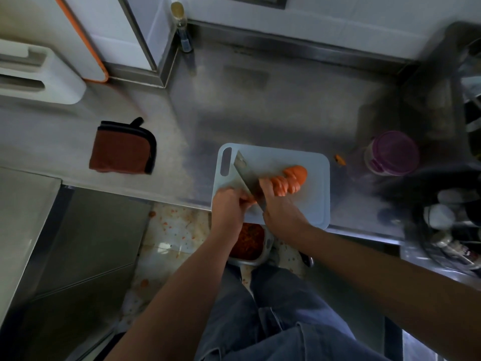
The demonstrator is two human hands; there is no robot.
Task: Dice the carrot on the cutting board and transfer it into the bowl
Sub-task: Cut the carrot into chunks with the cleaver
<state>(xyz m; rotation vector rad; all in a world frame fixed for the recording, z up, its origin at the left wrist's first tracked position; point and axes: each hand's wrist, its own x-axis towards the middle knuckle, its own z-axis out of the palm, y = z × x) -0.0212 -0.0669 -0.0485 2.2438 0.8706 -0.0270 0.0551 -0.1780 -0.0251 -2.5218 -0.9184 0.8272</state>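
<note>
Both hands work at the cutting board (309, 204): right hand (282, 212) grips knife (246, 175), left hand (229, 207) pinches carrot stub (250, 201) left of blade; sliced carrot (291, 182) lies right of it, its long axis slanting away-right.

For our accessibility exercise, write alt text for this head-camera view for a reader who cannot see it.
A person's right hand holds a knife over a pale cutting board while the left hand grips a carrot piece beside the blade; sliced carrot lies fanned.

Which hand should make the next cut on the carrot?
Right. The right hand grips the knife, blade over the cutting board beside the carrot slices; the left hand holds a carrot piece.
</note>
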